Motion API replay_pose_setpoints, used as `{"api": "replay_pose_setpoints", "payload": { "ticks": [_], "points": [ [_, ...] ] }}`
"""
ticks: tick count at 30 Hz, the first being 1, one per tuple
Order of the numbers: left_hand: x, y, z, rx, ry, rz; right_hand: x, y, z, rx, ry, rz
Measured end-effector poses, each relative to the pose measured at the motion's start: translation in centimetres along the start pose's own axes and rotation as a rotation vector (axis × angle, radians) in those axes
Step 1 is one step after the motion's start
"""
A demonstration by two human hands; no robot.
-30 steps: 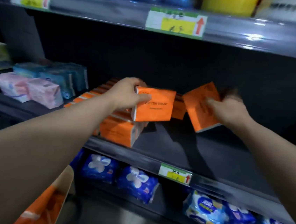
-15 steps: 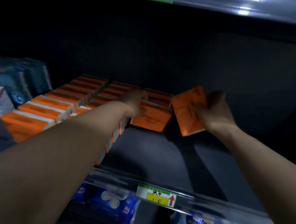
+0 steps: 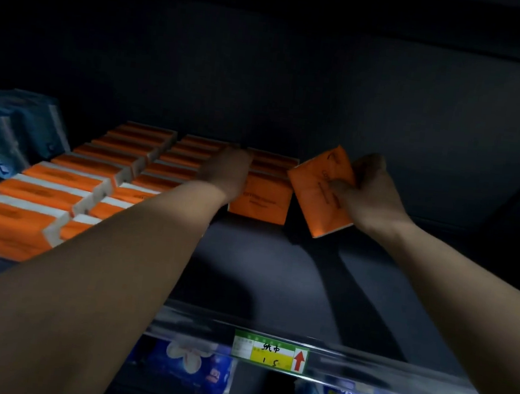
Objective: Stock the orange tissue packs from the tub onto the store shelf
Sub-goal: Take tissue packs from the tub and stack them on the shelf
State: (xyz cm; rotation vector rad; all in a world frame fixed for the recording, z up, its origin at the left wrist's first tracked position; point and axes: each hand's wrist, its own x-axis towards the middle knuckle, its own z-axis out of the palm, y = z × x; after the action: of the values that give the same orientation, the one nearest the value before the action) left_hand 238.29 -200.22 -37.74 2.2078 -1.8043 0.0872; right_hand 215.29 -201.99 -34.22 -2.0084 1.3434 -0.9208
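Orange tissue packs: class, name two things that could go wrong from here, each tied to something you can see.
1. The tilted pack in the right hand is held by one side; it could slip.
2. It hangs close beside the standing pack that the left hand holds; setting it down may knock that pack forward onto the bare shelf.
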Motion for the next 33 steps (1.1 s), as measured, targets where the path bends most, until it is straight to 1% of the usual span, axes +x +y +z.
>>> {"api": "replay_pose_setpoints", "payload": {
  "ticks": [3, 7, 12, 17, 21, 26, 30, 33],
  "points": [
    [-0.3, -0.4, -0.6, -0.011, -0.017, 0.026, -0.2, -0.4, 0.2, 0.001, -0.023, -0.015],
    [-1.3, -1.8, -2.1, -0.098, -0.068, 0.035, -0.8, -1.8, 0.6, -0.058, -0.072, -0.048],
    [-3.9, -4.1, -4.0, -0.107, 0.05, -0.04, -1.8, -3.6, 2.5, -0.197, -0.167, -0.135],
    [-6.8, -6.2, -4.5, -0.115, 0.06, -0.09, -2.0, -4.1, 6.1, -0.372, -0.239, -0.221],
    [-8.0, -6.7, -4.5, -0.087, 0.056, -0.135, -1.8, -4.3, 8.0, -0.514, -0.23, -0.271],
    [-8.6, -6.5, -4.2, -0.08, 0.058, -0.11, -1.2, -4.0, 9.1, -0.643, -0.187, -0.317],
    [-9.0, -6.4, -4.2, -0.098, 0.062, -0.114, -1.0, -3.3, 10.2, -0.68, -0.161, -0.339],
    [-9.3, -6.4, -4.4, -0.108, 0.069, -0.121, -1.4, -3.1, 10.6, -0.682, -0.105, -0.319]
  ]
}}
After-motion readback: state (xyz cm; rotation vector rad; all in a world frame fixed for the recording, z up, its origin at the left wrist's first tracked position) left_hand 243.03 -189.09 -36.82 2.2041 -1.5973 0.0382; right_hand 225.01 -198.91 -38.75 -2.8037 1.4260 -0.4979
